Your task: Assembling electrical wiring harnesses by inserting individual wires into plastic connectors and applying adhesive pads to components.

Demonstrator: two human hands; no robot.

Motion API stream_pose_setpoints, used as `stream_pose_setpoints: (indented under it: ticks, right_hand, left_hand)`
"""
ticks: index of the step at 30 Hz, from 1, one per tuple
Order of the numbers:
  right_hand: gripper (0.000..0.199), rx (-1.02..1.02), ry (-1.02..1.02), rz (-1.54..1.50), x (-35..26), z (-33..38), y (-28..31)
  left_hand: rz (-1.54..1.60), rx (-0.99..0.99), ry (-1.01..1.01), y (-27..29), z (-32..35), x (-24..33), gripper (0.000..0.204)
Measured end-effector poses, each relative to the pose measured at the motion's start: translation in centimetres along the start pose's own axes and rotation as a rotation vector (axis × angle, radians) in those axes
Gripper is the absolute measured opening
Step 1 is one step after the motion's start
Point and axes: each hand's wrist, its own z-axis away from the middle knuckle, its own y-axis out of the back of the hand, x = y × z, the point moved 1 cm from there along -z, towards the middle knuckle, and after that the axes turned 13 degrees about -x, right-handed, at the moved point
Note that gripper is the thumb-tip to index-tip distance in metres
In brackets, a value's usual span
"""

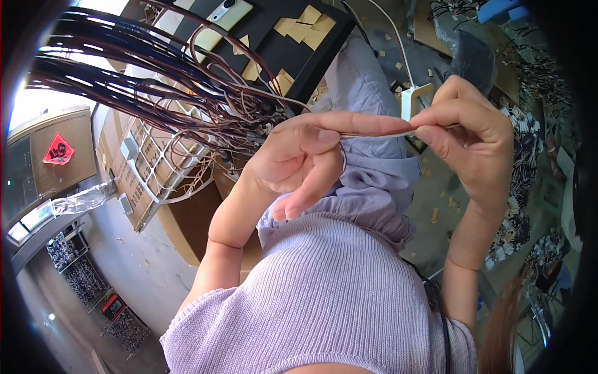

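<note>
Pinching a pale strip (374,133), left hand (299,159), right hand (467,134), strip ends hidden

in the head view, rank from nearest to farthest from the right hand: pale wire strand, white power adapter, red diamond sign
1. Pale wire strand: pinched in the right hand.
2. White power adapter: just behind the hand, on the floor.
3. Red diamond sign: far left.

A white phone (229,10) lies on a black board (293,56).

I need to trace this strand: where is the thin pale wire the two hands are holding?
In the head view, the thin pale wire runs across upper centre, stretched between the left hand and right hand, right of the dark wire bundle.
</note>
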Motion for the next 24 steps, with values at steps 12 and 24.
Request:
stream_pose_setpoints:
  ticks: [12, 24]
  right_hand:
    - [0.016, 0.114, 0.122, 0.350, 3.4, -0.2, -2.8]
    - [0.017, -0.003, 0.082, -0.247, 8.0, -11.1, -6.3]
  left_hand:
    - [-1.444, 0.416, 0.101, 2.2, -1.3, -0.7, 0.032]
    - [-1.865, 0.894, -0.083, 5.9, 0.1, -0.2, 0.007]
